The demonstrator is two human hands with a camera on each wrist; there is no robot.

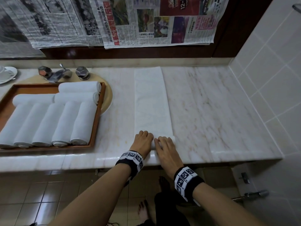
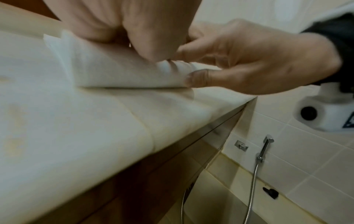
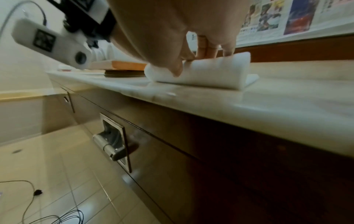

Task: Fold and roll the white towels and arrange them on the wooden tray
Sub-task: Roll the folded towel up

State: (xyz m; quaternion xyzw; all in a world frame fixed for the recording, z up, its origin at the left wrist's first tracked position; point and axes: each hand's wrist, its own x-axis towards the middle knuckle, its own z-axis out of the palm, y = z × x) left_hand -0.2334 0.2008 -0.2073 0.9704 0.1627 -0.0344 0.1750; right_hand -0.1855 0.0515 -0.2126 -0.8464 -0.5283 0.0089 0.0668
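So the towel (image 1: 150,101) is lying as a long folded strip on the marble counter (image 1: 211,111), running from the near edge out to the far wall. Only its near end is rolled up so far, a short fat roll right by the counter's near edge, and the rest is flat.

Both hands are on that roll, side by side. The left hand (image 1: 143,141) sits on the left half with its fingers curled over the top, thumb pressed into the near face in the left wrist view. The right hand (image 1: 166,147) covers the right half, and from the left wrist camera its thumb (image 2: 203,78) is tucked against the near side of the roll with the fingers bent over the top. So both are gripping the roll, not spread flat.

Over on the left is the tray (image 1: 97,115), wooden, sitting over the sink (image 1: 108,97). It has eight rolled towels (image 1: 48,123) in it: five in a near row lying near-to-far, three more behind them lying sideways, all packed touching.

The tap (image 1: 62,73) is behind the tray, and newspaper (image 1: 154,23) hangs on the far wall. A white dish (image 1: 8,75) is at the far left.
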